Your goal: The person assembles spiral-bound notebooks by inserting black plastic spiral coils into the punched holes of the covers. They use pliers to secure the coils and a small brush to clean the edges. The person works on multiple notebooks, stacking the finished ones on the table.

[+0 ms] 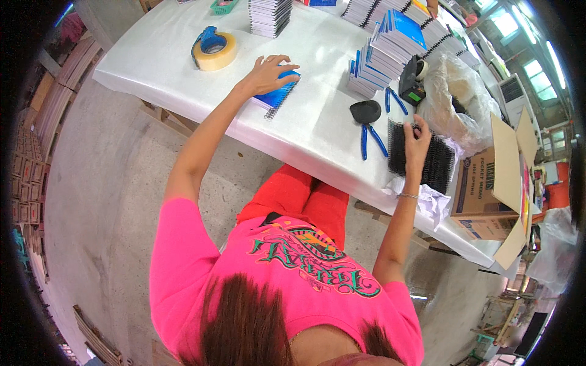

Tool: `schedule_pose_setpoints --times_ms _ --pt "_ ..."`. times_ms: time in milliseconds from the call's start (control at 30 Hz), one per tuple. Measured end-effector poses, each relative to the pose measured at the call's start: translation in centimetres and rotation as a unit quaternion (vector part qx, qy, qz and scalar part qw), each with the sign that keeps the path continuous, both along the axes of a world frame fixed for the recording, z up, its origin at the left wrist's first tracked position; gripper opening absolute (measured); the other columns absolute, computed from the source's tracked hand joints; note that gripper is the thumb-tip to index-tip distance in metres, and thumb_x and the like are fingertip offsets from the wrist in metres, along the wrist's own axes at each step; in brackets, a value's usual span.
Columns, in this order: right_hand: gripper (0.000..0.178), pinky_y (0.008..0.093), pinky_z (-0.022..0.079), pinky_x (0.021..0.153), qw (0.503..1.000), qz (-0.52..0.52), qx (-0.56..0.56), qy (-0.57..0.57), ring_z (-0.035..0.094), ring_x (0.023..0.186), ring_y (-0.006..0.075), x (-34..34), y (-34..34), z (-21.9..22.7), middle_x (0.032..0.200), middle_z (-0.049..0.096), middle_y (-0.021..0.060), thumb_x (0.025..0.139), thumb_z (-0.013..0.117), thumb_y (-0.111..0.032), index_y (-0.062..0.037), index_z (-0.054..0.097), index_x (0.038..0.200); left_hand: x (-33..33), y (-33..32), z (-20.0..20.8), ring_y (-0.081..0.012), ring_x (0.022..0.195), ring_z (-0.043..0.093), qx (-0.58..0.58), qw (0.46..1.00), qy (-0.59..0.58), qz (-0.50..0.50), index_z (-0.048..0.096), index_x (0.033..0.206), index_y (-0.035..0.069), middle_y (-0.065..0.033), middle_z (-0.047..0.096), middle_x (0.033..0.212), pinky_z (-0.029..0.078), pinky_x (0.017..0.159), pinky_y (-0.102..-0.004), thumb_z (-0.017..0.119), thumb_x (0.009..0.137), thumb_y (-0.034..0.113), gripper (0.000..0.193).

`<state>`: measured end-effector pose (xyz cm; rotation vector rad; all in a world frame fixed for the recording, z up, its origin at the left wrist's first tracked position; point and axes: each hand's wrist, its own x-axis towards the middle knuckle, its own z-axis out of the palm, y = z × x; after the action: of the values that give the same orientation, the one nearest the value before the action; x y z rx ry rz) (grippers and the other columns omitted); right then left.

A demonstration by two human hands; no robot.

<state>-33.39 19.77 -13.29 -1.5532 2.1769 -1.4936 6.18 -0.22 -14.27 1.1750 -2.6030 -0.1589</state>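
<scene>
My left hand (269, 75) rests over a small blue notebook (279, 93), fingers spread and slightly bent. A dark spiral coil runs along the notebook's edge, with a loose end sticking out at the near corner. At the right, my right hand (417, 141) reaches onto a pile of black spiral coils (434, 165), its fingers curled at the far edge of the pile. What lies between those fingertips is too small to make out. Blue-handled pliers (373, 141) lie left of the coils, beside a black shallow cup (365, 111). A second blue-handled tool (395, 101) lies farther back.
A tape dispenser (213, 50) stands at the left. Stacks of blue notebooks (386, 52) and a white-paged stack (269, 17) rise at the back. A black box (413, 79), a clear plastic bag (458, 100), crumpled paper (431, 204) and an open carton (488, 189) crowd the right.
</scene>
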Motion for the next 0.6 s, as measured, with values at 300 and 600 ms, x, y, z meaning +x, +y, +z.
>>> schedule_pose_setpoints --times_ms 300,600 --pt "0.038 0.0305 0.047 0.087 0.984 0.069 -0.041 -0.162 0.058 0.101 0.0173 -0.2 -1.6 5.7 0.119 0.06 0.01 0.09 0.07 -0.022 -0.0058 0.062 0.123 2.4 -0.6 -1.2 -0.0318 0.145 0.026 0.044 0.998 0.002 -0.044 0.043 0.146 0.029 -0.0055 0.038 0.153 0.019 0.117 -0.0566 0.042 0.097 0.056 0.056" --pt "0.04 0.0291 0.048 0.086 0.965 0.139 -0.017 -0.224 0.06 0.099 0.0146 -0.3 -4.5 9.3 0.111 0.059 0.006 0.093 0.066 -0.029 -0.0092 0.059 0.128 2.9 -1.4 -1.5 -0.0328 0.147 0.02 0.092 0.992 0.051 -0.076 0.045 0.146 0.026 -0.009 0.032 0.156 0.018 0.12 -0.0468 0.044 0.099 0.051 0.054"
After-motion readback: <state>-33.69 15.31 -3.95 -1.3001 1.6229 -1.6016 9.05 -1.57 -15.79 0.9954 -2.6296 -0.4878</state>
